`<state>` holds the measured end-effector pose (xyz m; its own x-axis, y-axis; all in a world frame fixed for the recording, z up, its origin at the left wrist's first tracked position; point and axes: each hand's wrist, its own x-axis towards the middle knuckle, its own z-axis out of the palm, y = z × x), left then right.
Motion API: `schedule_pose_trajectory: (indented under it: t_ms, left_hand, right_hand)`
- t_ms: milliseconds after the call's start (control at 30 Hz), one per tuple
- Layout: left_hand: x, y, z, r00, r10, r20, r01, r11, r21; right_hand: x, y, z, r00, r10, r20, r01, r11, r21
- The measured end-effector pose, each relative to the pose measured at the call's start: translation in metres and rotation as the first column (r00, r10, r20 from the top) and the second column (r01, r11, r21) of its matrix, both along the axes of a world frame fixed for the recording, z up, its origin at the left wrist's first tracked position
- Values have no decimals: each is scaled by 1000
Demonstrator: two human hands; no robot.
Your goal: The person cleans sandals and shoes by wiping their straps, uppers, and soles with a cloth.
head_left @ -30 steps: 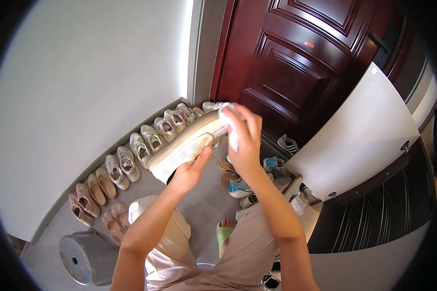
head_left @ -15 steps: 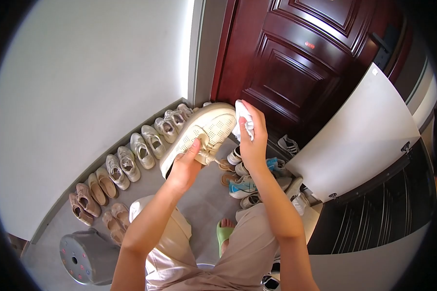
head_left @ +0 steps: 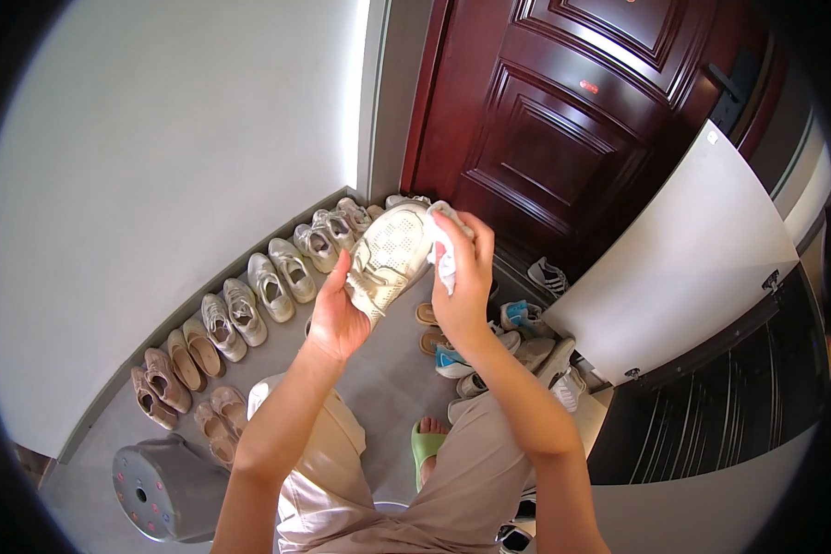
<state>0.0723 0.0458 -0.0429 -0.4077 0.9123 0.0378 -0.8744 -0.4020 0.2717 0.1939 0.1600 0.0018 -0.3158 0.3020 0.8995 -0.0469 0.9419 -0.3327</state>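
Gripping cream shoe (head_left: 399,235) in left hand (head_left: 342,319), pinching white cloth (head_left: 448,270) at its toe in right hand (head_left: 464,275). Seemingly mid-wipe, unfinished; hard to judge for cleanness.

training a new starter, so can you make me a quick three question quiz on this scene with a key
1. What does the left hand hold?
a) a grey stool
b) a cream shoe
c) a door handle

2. True or false: the right hand holds a white cloth at the heel end of the shoe.

3. What colour is the slipper that shows below the hands?

Key: 1. b; 2. False, the white cloth is at the toe end; 3. green.
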Motion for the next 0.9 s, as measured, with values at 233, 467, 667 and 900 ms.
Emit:
schedule_pose_trajectory:
  t_ms: [233, 467, 667, 900]
  left_hand:
    - [-3, -6, 7, 1000, 23, 14, -25, 996, 86]
    - [20, -10, 10, 893, 18, -450, -64, 994, -88]
    - [14, -11, 10, 428, -130, -895, -347, 890, -296]
    - [11, -8, 15, 933, -39, -359, -11, 991, -136]
  right_hand:
    - [1, -21, -19, 983, 15, 181, -44, 986, 158]
    - [-5, 19, -24, 992, 24, 127, -20, 999, -28]
    - [-9, 26, -21, 998, 38, 54, -29, 987, -158]
    - [-9, 4, -11, 993, 103, 53, -104, 994, 19]
